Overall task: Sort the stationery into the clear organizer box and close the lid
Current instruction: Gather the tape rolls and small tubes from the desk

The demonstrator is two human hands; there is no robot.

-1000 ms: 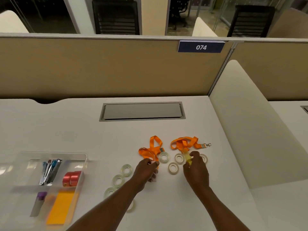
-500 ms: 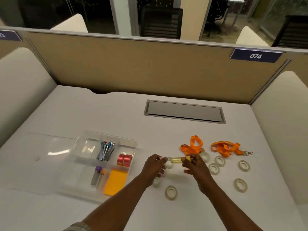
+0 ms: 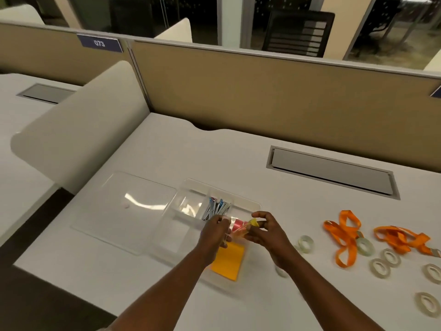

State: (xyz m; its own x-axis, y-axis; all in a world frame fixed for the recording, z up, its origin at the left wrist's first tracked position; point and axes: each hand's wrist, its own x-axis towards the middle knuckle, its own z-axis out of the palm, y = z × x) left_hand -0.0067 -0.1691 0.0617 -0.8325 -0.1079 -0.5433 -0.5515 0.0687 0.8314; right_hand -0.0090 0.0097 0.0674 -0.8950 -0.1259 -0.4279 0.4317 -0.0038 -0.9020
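Both hands meet over the clear box (image 3: 248, 204), which sits in the lower middle of the frame on the white surface (image 3: 238, 158). The left hand (image 3: 214, 231) and the right hand (image 3: 266, 232) hold a small yellow stick (image 3: 253, 222) between them, just above the right side of the box. The left fingers (image 3: 218, 220) are curled and pinch one end. The right fingers (image 3: 262, 215) and thumb pinch the other end, where the yellow tip shows. The stick is blurry, so I cannot tell what kind of thing it is. Inside the box are some blue and silver clips (image 3: 216, 209) in a top part, a red roll (image 3: 237, 224) right by the hands, and an orange paper pad (image 3: 228, 262) in a lower part. The clear lid (image 3: 124, 211) lies open and flat to the left of the box. To the right of the frame, two orange straps (image 3: 343, 232) lie on the surface with many clear tape rolls (image 3: 379, 267) around and below them.
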